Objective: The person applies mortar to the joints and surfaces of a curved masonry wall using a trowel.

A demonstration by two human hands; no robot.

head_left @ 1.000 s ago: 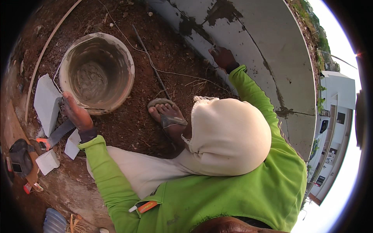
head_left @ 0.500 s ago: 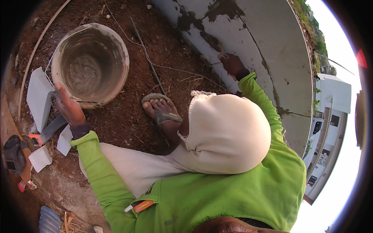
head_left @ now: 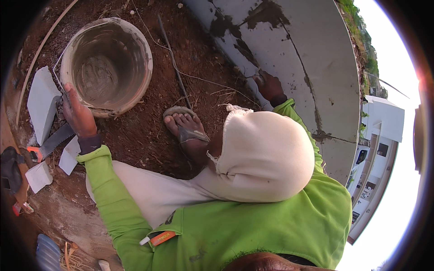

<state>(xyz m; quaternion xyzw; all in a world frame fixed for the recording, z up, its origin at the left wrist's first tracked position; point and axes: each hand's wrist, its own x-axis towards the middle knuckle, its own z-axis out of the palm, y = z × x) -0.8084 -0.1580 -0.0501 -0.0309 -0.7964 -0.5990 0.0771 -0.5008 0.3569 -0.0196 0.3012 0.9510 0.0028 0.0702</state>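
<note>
My left hand (head_left: 80, 113) is at the near-left rim of a round bucket (head_left: 143, 72), fingers closed at the edge beside its thin wire handle (head_left: 55, 67). Grey wet mortar (head_left: 96, 74) coats the bottom and inner walls. At the foot of the pale block wall (head_left: 312, 40), my right hand (head_left: 270, 86) has its fingers bent near a mortar-smeared joint. A thin dark piece shows at those fingertips, too small to name. Dark damp mortar patches (head_left: 266, 13) mark the wall above.
White block pieces (head_left: 40, 104), a handsaw (head_left: 56, 139) with an orange handle and a dark pouch (head_left: 11, 169) lie left. A rod (head_left: 174, 63) and a thin string cross the reddish soil. My sandalled foot (head_left: 183, 124) stands between bucket and wall. A clear bottle (head_left: 47, 253) lies lower left.
The view has shifted slightly, so the bucket and tools at left appear higher. My left hand remains at the bucket rim; my right hand stays low at the wall, a little lower in view.
</note>
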